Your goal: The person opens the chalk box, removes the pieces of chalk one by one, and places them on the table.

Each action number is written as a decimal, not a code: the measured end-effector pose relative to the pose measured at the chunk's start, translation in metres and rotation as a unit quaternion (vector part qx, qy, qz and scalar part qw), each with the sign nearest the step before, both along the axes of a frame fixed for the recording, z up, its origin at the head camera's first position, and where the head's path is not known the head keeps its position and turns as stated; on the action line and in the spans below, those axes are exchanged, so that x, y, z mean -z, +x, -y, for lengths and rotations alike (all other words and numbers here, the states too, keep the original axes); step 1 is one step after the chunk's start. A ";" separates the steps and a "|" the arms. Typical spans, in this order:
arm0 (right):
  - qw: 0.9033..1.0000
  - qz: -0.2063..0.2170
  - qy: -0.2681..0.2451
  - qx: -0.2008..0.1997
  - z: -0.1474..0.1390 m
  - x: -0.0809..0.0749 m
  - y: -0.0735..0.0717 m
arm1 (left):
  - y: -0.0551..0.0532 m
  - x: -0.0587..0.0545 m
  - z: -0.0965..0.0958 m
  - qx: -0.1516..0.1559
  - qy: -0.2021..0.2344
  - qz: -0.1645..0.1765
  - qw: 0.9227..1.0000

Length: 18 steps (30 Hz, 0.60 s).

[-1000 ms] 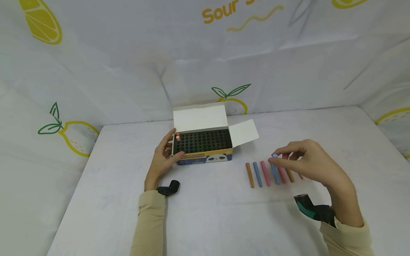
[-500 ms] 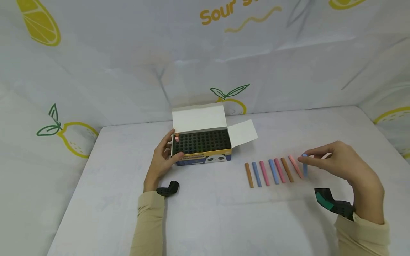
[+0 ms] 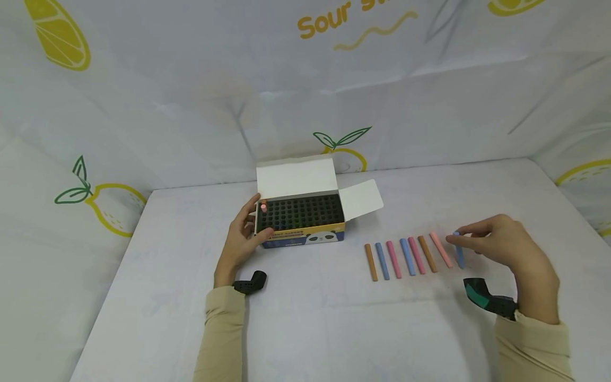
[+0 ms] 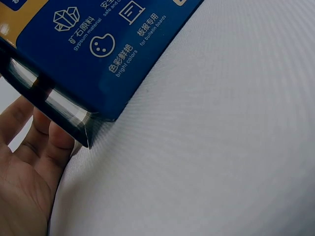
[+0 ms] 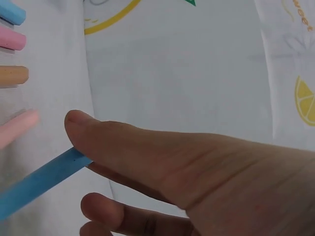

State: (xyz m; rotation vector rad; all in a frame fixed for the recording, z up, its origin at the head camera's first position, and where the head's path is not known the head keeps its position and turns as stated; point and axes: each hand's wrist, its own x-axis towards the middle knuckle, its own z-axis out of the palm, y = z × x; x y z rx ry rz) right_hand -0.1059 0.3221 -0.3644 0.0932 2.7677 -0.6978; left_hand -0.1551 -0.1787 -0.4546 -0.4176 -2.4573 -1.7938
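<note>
My right hand [image 3: 501, 244] pinches a blue chalk stick [image 5: 42, 182] by its upper end, at the right end of a row of chalk. The stick's lower end is at or just above the table. Closest to it lies a light pink chalk stick [image 3: 441, 250], with a brown chalk stick [image 3: 427, 253] to the left of that. My left hand [image 3: 238, 239] grips the left end of an open chalk box [image 3: 286, 240], thumb at the front and fingers behind. A black insert [image 3: 305, 212] full of holes fills the box, and a pink chalk stick [image 3: 264, 208] stands in its left corner.
More chalk sticks in brown, blue and pink lie side by side, such as the leftmost brown one [image 3: 371, 262]. The box's white lid [image 3: 297, 178] stands up at the back, its side flap [image 3: 361, 199] folded out right. A lemon-print cloth [image 3: 191, 106] hangs behind the table.
My right hand has carried the blue chalk stick right, from above the row to its right end, and lowered it. My left hand has stayed on the chalk box.
</note>
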 end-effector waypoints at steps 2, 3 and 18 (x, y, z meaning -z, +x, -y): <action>1.000 -0.003 0.002 0.006 0.001 0.002 -0.001 | 0.000 0.000 0.000 0.000 -0.001 -0.002 1.000; 1.000 -0.004 0.002 0.008 0.001 0.003 -0.001 | 0.000 0.001 0.000 -0.001 -0.002 -0.003 1.000; 0.999 -0.013 -0.003 0.033 0.002 0.024 -0.008 | 0.000 0.001 0.000 -0.003 -0.001 0.003 1.000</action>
